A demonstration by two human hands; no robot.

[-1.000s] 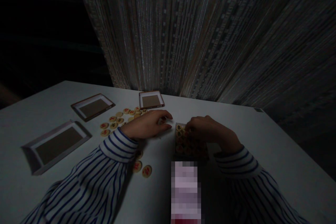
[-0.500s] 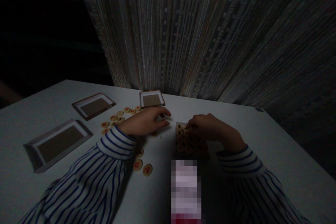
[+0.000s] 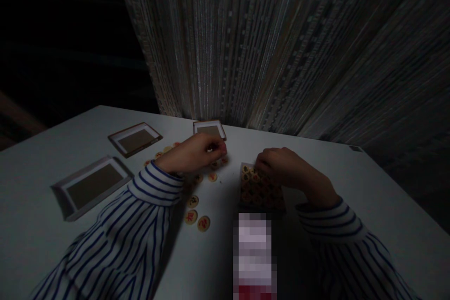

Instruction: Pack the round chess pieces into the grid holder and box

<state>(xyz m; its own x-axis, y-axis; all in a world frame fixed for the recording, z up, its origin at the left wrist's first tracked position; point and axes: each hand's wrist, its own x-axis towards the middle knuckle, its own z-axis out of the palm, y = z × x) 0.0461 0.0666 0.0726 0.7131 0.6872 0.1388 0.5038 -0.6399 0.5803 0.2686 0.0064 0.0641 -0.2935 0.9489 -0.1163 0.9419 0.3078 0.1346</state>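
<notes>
L. hand [image 3: 197, 152], fingers curled, is near loose discs [image 3: 203, 223]; R. hand [image 3: 290, 168], fingers bent, is over far end of disc-lined box [image 3: 260, 208] on table [image 3: 351, 192]. Can't tell if either grips a disc. Packing discs, prob.; next move calls for careful, flat placement.

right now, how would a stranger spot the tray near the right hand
On the white table, find the right hand. It partly covers the tray. Unlike the three trays farther left, this one holds packed round pieces.
</notes>
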